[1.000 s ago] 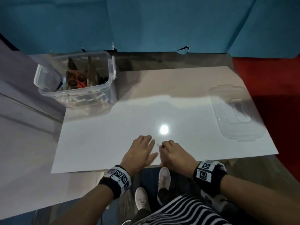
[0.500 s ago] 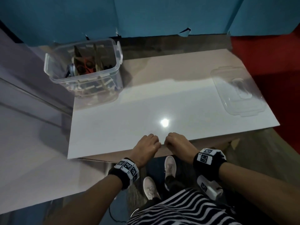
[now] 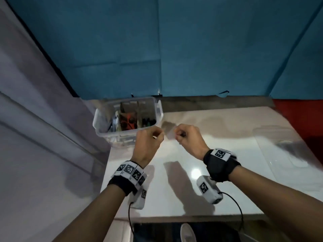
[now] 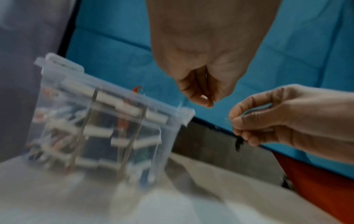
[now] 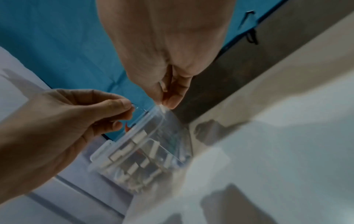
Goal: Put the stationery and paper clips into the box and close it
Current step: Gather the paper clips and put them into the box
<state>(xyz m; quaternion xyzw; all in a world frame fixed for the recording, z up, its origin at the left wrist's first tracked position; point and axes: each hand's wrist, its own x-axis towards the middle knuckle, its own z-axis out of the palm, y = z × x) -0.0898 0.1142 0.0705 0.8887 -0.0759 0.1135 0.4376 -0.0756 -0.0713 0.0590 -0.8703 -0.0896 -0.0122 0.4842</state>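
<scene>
The clear plastic box [image 3: 104, 119] stands open at the table's far left, holding red-handled scissors [image 3: 128, 122] and other stationery between dividers. Both hands hover side by side above the table, just right of the box. My left hand [image 3: 160, 136] pinches a thin wire paper clip [image 5: 137, 106] between thumb and finger. My right hand [image 3: 177, 136] has its fingers curled and pinches another thin clip [image 4: 227, 119]; a small dark piece [image 4: 238, 142] sticks out under its fingers. The wrist views are blurred. The clear lid [image 3: 283, 147] lies flat at the table's right.
A white table [image 3: 174, 198] carries the box and lid. A blue backdrop [image 3: 192, 49] rises behind it, with a grey surface [image 3: 35, 137] to the left and red floor [image 3: 300, 116] to the right. A shoe [image 3: 187, 233] shows below the table's near edge.
Both hands left the table's near edge, closed into pinches, and rose forward toward the box. The head view tilted up.
</scene>
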